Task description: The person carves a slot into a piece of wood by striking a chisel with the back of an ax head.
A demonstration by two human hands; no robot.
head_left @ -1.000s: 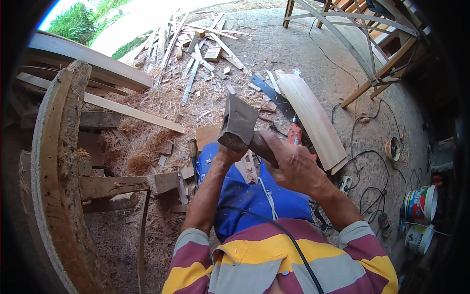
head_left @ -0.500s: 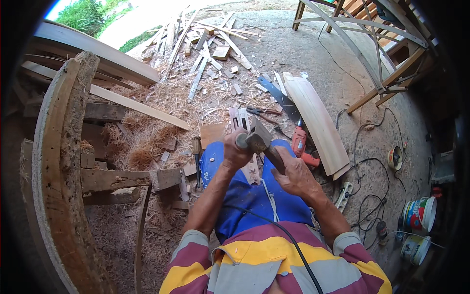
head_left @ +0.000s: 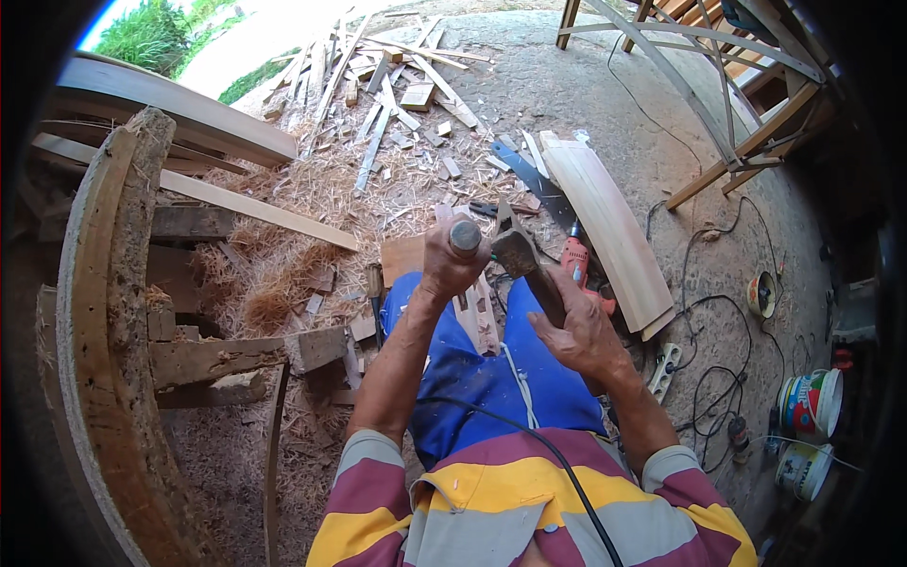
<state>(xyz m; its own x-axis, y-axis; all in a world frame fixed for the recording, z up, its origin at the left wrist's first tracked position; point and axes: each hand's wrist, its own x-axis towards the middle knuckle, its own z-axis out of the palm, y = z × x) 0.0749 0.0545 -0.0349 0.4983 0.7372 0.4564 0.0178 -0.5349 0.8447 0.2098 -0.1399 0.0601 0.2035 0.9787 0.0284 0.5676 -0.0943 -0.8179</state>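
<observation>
Between my thighs lies a pale wooden piece (head_left: pixel 480 331) with slots cut in it. My left hand (head_left: pixel 442 263) is closed around an upright chisel (head_left: pixel 464 235), its round handle end facing up; the blade is hidden below the fist. My right hand (head_left: pixel 584 331) grips a hammer (head_left: pixel 517 251) by its wooden handle. The hammer's metal head is just right of the chisel's handle end, apart from it. Another chisel-like tool (head_left: pixel 375 283) with a wooden handle stands beside my left leg.
A red drill (head_left: pixel 573 257), a blue handsaw (head_left: pixel 534 180) and curved planks (head_left: pixel 605 227) lie to the right. Cables (head_left: pixel 718 302) trail across the floor near two buckets (head_left: pixel 811 402). A large curved timber (head_left: pixel 99 312) rises on the left. Shavings and offcuts (head_left: pixel 378 142) cover the ground ahead.
The hammer head has moved right, off the chisel's handle end, which now shows fully. My left hand has shifted slightly upward in the picture with the chisel.
</observation>
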